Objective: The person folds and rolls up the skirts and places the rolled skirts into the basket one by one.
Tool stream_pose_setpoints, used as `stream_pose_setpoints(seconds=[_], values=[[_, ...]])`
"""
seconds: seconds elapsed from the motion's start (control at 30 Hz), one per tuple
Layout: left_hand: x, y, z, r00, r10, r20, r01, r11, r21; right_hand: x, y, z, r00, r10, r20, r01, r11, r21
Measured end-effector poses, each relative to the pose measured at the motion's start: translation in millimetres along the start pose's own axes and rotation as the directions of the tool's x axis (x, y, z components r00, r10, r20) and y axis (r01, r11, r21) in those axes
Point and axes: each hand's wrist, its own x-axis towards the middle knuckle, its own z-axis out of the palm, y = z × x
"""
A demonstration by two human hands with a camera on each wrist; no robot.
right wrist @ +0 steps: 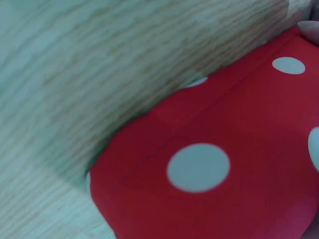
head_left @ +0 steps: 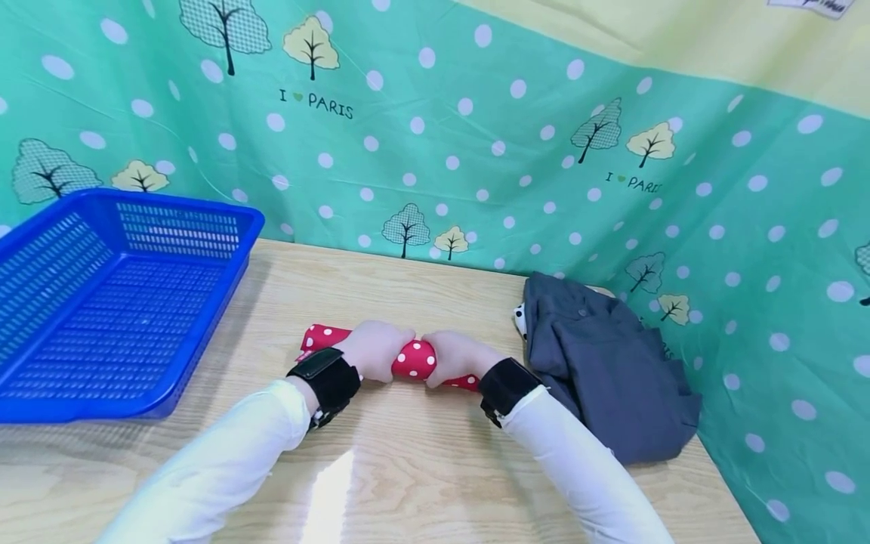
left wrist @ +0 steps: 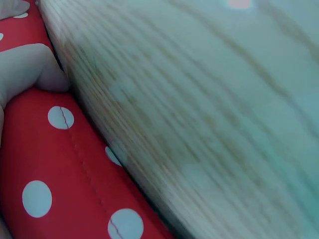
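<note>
A red cloth with white polka dots (head_left: pixel 414 360) lies on the wooden table as a long narrow roll. My left hand (head_left: pixel 377 349) grips it left of its middle, and my right hand (head_left: pixel 457 357) grips it just to the right, a short stretch of cloth showing between them. Up close in the left wrist view, a bent finger (left wrist: pixel 30 69) rests over the red fabric (left wrist: pixel 55 164), which has a stitched seam. The right wrist view shows the roll's end (right wrist: pixel 149 194) on the tabletop; only a fingertip (right wrist: pixel 310 31) appears at the edge there.
To the left stands a blue plastic basket (head_left: pixel 216 313) with slotted walls. A dark grey folded garment (head_left: pixel 612 370) lies at the right, a white black-spotted item (head_left: pixel 519 320) peeking from under it. A green dotted curtain (head_left: pixel 435 181) hangs behind the table (head_left: pixel 408 468).
</note>
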Motion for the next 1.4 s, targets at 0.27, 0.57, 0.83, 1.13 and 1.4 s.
stream_pose_setpoints(seconds=[0.27,0.57,0.83,1.13,1.4], values=[[-2.2,-1.9,-8.8,0.982,0.083,-0.168,-0.052,0.982,0.18,4.2,-2.0,-2.7,0.999,-0.031,-0.034,0.035,0.991,0.126],[-3.5,4.0,-6.0,0.964,0.178,-0.196,-0.103,0.935,0.34,-0.9,3.5,-4.1,0.999,-0.031,-0.018,0.034,0.978,0.205],[-7.3,6.9,-8.1,0.921,0.286,-0.265,-0.121,0.856,0.502,-2.1,7.8,-5.9,0.995,-0.099,-0.007,0.096,0.95,0.297],[-1.7,12.6,-1.7,0.982,-0.002,-0.188,0.028,0.99,0.135,-6.9,-2.2,1.7,0.98,-0.106,-0.169,0.077,0.983,-0.168],[8.1,8.4,-3.3,0.988,-0.065,-0.138,0.038,0.982,-0.186,-15.3,-9.9,-6.1,0.923,-0.276,-0.267,0.07,0.805,-0.589]])
